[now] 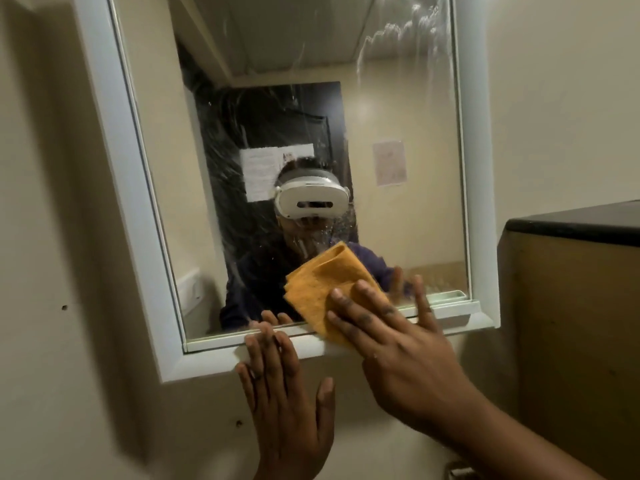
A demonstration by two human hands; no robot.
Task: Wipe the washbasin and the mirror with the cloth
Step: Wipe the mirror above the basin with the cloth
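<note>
While your right hand (398,344) presses the folded orange cloth (329,285) w/ flat fingers onto the streaky white-framed mirror (311,133), lower centre, your left hand (287,403) rests flat, fingers straight, below its frame.

Both hands (391,344) flat, fingers spread

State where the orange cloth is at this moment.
In the head view, the orange cloth lies flat against the lower part of the mirror, overlapping its white bottom frame, under the right hand.
</note>
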